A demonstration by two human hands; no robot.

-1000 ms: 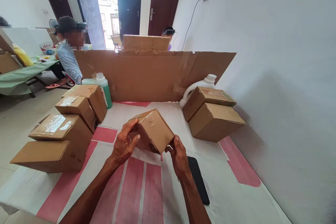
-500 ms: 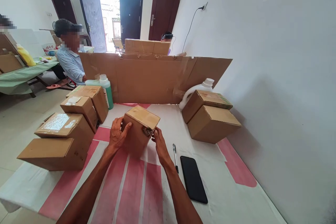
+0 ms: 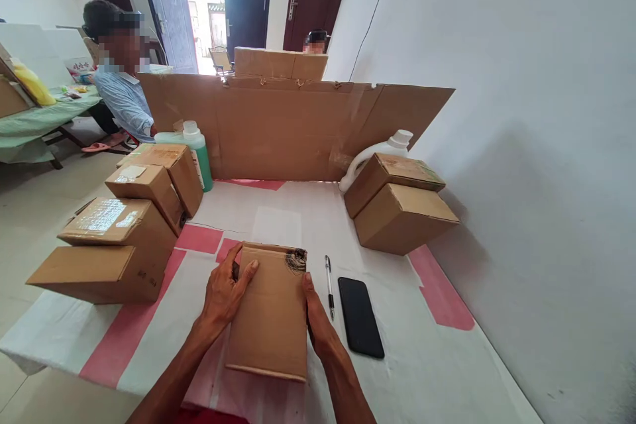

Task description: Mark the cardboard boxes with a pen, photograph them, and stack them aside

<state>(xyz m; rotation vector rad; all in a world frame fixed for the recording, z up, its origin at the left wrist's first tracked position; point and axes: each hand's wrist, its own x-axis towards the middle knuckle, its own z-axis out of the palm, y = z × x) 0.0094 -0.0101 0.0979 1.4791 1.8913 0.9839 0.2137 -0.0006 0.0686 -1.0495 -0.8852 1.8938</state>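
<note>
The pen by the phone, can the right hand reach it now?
Probably yes: the pen lies uncovered just beside the right hand, though that hand would likely have to let go of the box first.

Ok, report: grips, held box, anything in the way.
Left grip and right grip on opposite sides of the box. Black scribble at its far right corner. Pen and phone at right, seemingly not blocking.
</note>
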